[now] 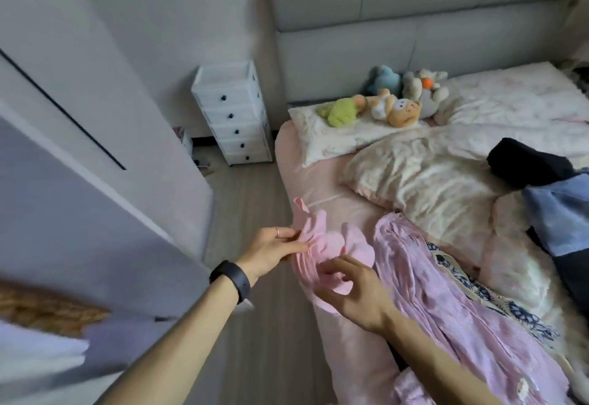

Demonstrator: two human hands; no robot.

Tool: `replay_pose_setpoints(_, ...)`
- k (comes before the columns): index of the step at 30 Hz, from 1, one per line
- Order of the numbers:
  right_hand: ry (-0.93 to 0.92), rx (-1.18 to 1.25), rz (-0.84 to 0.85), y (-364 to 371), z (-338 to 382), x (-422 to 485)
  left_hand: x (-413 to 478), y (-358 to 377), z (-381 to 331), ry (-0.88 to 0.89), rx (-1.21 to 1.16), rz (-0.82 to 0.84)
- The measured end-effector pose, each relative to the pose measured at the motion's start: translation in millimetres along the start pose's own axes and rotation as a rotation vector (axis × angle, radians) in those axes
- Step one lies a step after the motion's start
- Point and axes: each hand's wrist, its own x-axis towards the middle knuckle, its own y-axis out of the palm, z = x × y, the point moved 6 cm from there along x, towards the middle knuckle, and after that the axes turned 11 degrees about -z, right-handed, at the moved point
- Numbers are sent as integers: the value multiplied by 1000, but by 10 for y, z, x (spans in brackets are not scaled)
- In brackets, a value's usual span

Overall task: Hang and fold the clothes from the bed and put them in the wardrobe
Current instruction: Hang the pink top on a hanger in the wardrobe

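One wardrobe (95,136) stands left, a narrow strip of floor (248,200) open between it and the bed's (306,178) left edge, ending at a white drawer unit (234,114). At that edge the left hand (274,250) pinches a bunched pink garment (318,239). The right hand (353,296), fingers curled, grips its lower folds. A lilac garment (446,293) lies just right, and dark and blue clothes (557,213) lie near the right edge.

Both hands (274,250) (353,293) gripping pink garment (322,242), bed (322,188) edge.
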Motion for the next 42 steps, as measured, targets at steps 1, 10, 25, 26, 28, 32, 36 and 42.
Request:
replay_pose_setpoints(1, 104, 119, 9, 76, 22, -4, -84, -139, 71, 10, -17, -8)
replay_pose_setpoints(10, 771, 652, 462, 1811, 686, 140, -1188, -1647, 1134, -12, -76, -183)
replay_pose_setpoints(25, -356, 128, 815, 3764, 2589, -641, -2732, -3407, 2334, -148, -380, -875)
replay_pose_setpoints(26, -426, 103, 822, 3794, 2640, -675, -2724, -3427, 2307, -151, -335, -892)
replay_pose_setpoints(28, -560, 44, 872, 3916, 2741, -713, -2782, -3499, 2319, -204, -227, -929)
replay_pose_setpoints(32, -684, -104, 994, 4063, 2632, -688, -2924, -3535, 2455, -293, -182, -914)
replay_pose_setpoints(36, -533, -164, 1041, 4195, 2430, -444, -3135, -3551, 2572, -303, -527, -1161)
replay_pose_setpoints(42, -482, -104, 1095, 4375, 2427, -207, -3396, -3272, 2693, -409, -837, -1387)
